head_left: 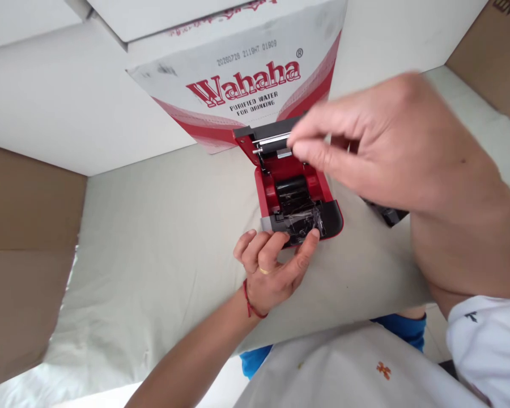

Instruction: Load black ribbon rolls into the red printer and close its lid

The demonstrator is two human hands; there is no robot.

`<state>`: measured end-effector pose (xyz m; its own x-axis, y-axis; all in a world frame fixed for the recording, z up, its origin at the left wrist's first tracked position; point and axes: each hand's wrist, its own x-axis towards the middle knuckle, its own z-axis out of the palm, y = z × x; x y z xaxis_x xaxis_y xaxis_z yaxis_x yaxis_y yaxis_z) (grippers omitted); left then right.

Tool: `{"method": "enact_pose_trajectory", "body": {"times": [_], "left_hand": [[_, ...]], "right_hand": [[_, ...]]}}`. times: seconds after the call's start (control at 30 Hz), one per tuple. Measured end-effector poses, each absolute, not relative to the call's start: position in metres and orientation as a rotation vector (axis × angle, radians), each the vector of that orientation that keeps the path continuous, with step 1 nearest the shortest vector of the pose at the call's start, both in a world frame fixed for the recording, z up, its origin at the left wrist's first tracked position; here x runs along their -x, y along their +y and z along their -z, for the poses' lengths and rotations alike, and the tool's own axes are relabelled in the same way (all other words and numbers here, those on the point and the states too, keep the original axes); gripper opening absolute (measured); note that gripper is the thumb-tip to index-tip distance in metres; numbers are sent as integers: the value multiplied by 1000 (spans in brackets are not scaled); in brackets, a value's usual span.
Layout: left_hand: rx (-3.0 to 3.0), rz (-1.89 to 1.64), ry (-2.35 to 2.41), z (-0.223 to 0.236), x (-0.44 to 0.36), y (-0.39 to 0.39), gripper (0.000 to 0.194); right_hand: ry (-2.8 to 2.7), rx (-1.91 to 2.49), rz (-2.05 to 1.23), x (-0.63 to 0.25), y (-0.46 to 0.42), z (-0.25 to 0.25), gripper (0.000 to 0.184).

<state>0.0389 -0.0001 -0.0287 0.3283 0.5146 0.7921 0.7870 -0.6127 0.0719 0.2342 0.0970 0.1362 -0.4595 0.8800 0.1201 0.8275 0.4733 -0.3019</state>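
Note:
A small red and black printer (335,218) sits with its lid (247,144) raised; a silver-and-black roller runs along the lid. Inside lies a shiny black roll (292,190), with crinkled clear film (308,218) over the front part. My left hand (276,263) grips the front edge, thumb on the film and fingers bent by the left corner. Above the lid's right end, my right hand (374,136) is closed in a pinch, slightly blurred. Whatever is between its thumb and forefinger, if anything, cannot be made out. That hand hides part of the lid.
A white and red water carton (246,73) stands right behind the printer, against white boxes (46,102). Brown cardboard boxes (29,255) flank the cloth-covered surface (161,238). A dark object (389,214) lies partly hidden under my right forearm.

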Motion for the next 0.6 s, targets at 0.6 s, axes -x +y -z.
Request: {"method": "enact_pose_trajectory", "body": {"times": [0.6], "left_hand": [[2334, 1046, -1189, 17, -41, -4, 55]], "right_hand": [[-2646, 1339, -65, -229, 107, -111, 47]]}}
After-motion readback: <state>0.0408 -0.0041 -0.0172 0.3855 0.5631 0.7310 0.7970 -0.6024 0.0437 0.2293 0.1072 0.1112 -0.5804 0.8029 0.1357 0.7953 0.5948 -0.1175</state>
